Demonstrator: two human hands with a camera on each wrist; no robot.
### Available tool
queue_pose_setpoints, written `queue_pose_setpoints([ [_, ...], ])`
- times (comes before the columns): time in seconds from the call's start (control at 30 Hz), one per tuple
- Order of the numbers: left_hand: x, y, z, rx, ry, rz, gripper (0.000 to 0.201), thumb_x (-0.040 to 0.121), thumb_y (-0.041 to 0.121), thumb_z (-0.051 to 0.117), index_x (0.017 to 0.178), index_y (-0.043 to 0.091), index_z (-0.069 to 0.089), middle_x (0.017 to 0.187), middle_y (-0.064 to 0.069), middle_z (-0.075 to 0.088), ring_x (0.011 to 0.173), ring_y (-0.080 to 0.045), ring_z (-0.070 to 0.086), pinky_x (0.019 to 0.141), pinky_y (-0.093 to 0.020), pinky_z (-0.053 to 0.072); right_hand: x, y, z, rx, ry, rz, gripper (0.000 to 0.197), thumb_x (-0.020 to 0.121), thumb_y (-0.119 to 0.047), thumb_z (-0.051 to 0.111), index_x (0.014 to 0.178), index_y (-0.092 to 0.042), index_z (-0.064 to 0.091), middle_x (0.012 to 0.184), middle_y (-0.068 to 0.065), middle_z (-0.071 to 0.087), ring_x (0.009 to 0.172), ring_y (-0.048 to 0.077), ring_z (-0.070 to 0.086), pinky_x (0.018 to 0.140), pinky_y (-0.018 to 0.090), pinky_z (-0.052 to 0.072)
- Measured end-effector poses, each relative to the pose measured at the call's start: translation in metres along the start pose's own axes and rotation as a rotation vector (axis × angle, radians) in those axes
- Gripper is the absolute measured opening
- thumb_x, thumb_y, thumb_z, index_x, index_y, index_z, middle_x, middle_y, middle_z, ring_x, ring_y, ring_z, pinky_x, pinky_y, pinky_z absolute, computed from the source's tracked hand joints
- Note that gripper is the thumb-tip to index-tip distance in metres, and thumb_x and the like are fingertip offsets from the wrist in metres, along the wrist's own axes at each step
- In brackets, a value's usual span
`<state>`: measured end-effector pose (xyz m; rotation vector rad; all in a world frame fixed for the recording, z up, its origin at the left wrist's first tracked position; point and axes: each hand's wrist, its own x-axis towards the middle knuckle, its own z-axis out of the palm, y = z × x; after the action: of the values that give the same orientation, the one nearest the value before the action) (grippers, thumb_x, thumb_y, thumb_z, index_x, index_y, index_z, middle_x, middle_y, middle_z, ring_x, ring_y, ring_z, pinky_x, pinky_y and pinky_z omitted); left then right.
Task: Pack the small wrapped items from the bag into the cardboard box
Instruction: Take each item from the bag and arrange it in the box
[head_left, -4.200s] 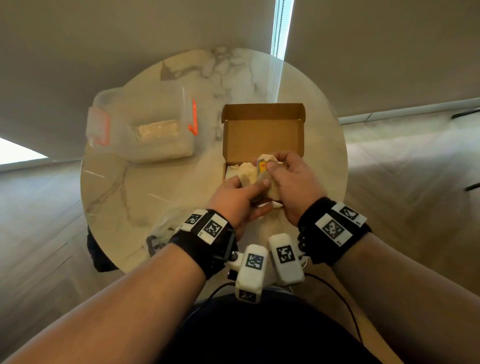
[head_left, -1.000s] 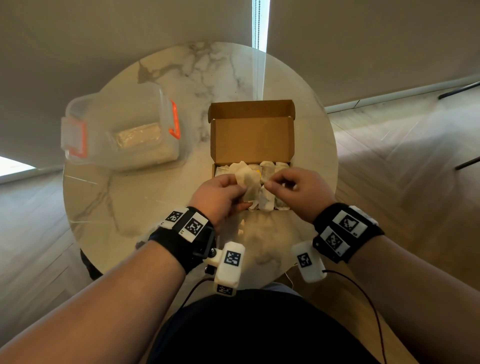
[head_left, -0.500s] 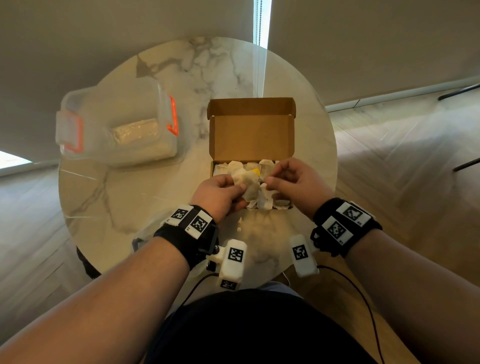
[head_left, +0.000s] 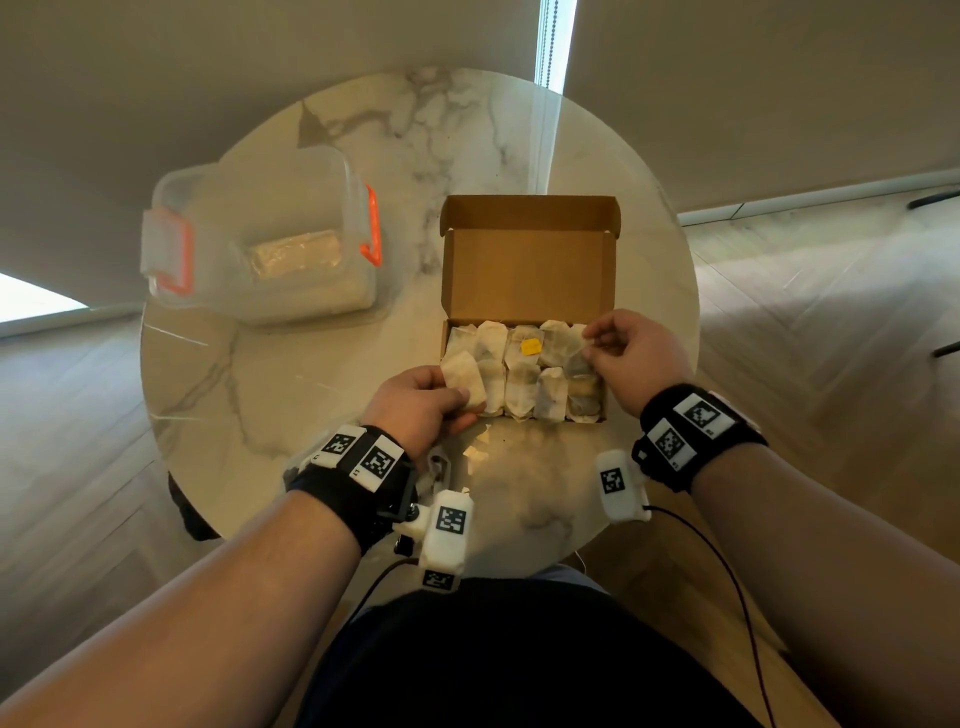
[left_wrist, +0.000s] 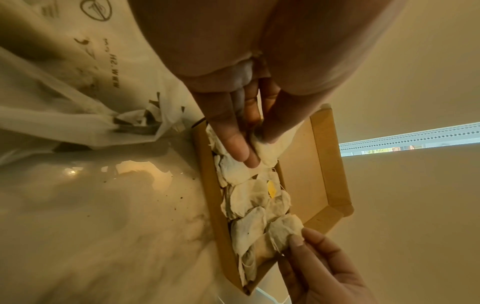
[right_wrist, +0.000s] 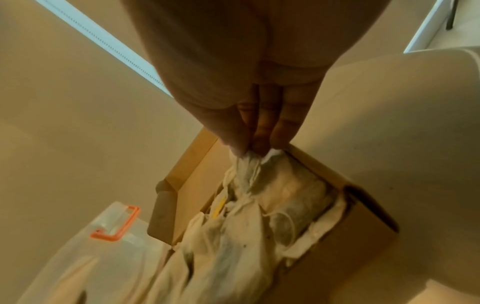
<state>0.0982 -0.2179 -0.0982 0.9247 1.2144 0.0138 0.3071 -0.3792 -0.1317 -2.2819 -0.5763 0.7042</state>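
The open cardboard box (head_left: 527, 270) sits mid-table with its lid tipped back. Several pale tea bags (head_left: 522, 392) fill its base in two rows, one with a yellow tag (head_left: 531, 346). My left hand (head_left: 454, 389) pinches a tea bag (head_left: 464, 375) over the box's front left corner; the left wrist view shows thumb and fingers closed on that tea bag (left_wrist: 271, 149). My right hand (head_left: 589, 347) pinches the top of a tea bag (right_wrist: 246, 166) at the box's back right end. The crumpled plastic bag (left_wrist: 78, 115) lies beside the box, near my left wrist.
A clear plastic container (head_left: 270, 249) with orange clips stands at the back left of the round marble table (head_left: 322, 374). Small crumbs lie on the marble (left_wrist: 179, 197) in front of the box. The table edge is close to my body.
My hands were close together over the box's middle; now they have moved apart, left to the left end, right to the right end. The tea bags now lie in two rows.
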Motion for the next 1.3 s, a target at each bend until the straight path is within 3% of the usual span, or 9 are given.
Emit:
queue_pose_setpoints([
  [0.23,-0.001,-0.004,-0.004,0.085,0.025,0.027,0.020,0.095,-0.003,0.067,0.111,0.008,0.074,0.109,-0.015,0.078,0.096,-0.026,0.076,0.073,-0.028,0.062,0.006,0.008,0.005,-0.262,0.088,-0.131,0.018,0.094,-0.028,0.070,0.110,-0.025,0.075,0.106,-0.008,0.056,0.095,0.015,0.057,0.081,0.028,0.044],
  [0.4,-0.001,0.001,0.003,0.184,0.011,0.092,0.019,0.092,-0.002,0.072,0.106,0.011,0.074,0.098,-0.010,0.080,0.090,-0.026,0.075,0.069,-0.027,0.060,0.007,0.007,0.003,-0.404,-0.058,-0.128,0.026,0.097,-0.037,0.066,0.117,-0.026,0.077,0.111,-0.003,0.061,0.106,0.023,0.059,0.087,0.035,0.050],
  [0.53,0.001,0.008,0.019,0.284,-0.021,0.150,0.024,0.088,0.004,0.078,0.110,0.010,0.072,0.104,-0.016,0.079,0.102,-0.036,0.075,0.085,-0.042,0.062,0.001,-0.004,-0.005,-0.259,-0.018,-0.158,0.009,0.094,-0.034,0.069,0.102,-0.030,0.072,0.099,-0.009,0.062,0.090,0.013,0.059,0.078,0.031,0.048],
  [0.67,0.001,0.020,0.043,0.311,-0.097,0.208,0.019,0.089,0.004,0.078,0.105,0.012,0.073,0.099,-0.011,0.081,0.092,-0.027,0.077,0.081,-0.040,0.061,-0.017,-0.030,-0.017,0.025,-0.079,-0.208,0.013,0.091,-0.031,0.077,0.096,-0.028,0.065,0.087,-0.007,0.068,0.078,0.008,0.063,0.070,0.020,0.055],
  [0.8,0.006,0.022,0.060,0.350,-0.115,0.237,0.020,0.088,0.005,0.079,0.105,0.014,0.073,0.093,-0.008,0.081,0.087,-0.024,0.077,0.081,-0.041,0.062,-0.028,-0.043,-0.012,0.153,-0.231,-0.160,0.019,0.089,-0.024,0.080,0.098,-0.028,0.064,0.089,-0.002,0.073,0.080,0.018,0.070,0.074,0.029,0.062],
  [0.93,0.008,0.020,0.057,0.346,-0.109,0.250,0.023,0.088,0.008,0.081,0.106,0.015,0.068,0.097,-0.009,0.080,0.088,-0.023,0.076,0.084,-0.043,0.063,-0.021,-0.037,-0.005,0.106,-0.157,-0.120,0.013,0.088,-0.022,0.079,0.093,-0.029,0.069,0.087,-0.007,0.073,0.081,0.011,0.070,0.075,0.026,0.059],
  [1.07,0.013,0.010,0.028,0.807,0.053,0.383,0.025,0.083,0.012,0.080,0.099,0.029,0.070,0.100,0.008,0.073,0.094,-0.013,0.070,0.084,-0.029,0.056,-0.003,-0.023,-0.005,0.009,-0.057,-0.028,0.016,0.088,-0.019,0.077,0.092,-0.032,0.069,0.085,-0.009,0.068,0.078,0.008,0.064,0.072,0.024,0.053],
  [1.13,0.016,0.006,0.014,1.021,0.113,0.370,0.022,0.085,0.012,0.073,0.101,0.028,0.072,0.106,0.006,0.067,0.098,-0.014,0.064,0.084,-0.026,0.049,0.003,-0.021,-0.002,-0.028,-0.062,-0.019,0.017,0.088,-0.019,0.077,0.094,-0.032,0.069,0.085,-0.010,0.066,0.077,0.006,0.061,0.069,0.021,0.049],
  [1.3,0.021,-0.001,0.004,1.251,0.120,0.372,0.021,0.091,0.013,0.066,0.103,0.029,0.072,0.114,0.002,0.062,0.108,-0.021,0.062,0.097,-0.038,0.055,0.013,-0.027,0.016,-0.181,-0.099,-0.047,0.017,0.089,-0.019,0.075,0.104,-0.026,0.071,0.083,-0.011,0.064,0.082,0.012,0.062,0.070,0.022,0.046],
])
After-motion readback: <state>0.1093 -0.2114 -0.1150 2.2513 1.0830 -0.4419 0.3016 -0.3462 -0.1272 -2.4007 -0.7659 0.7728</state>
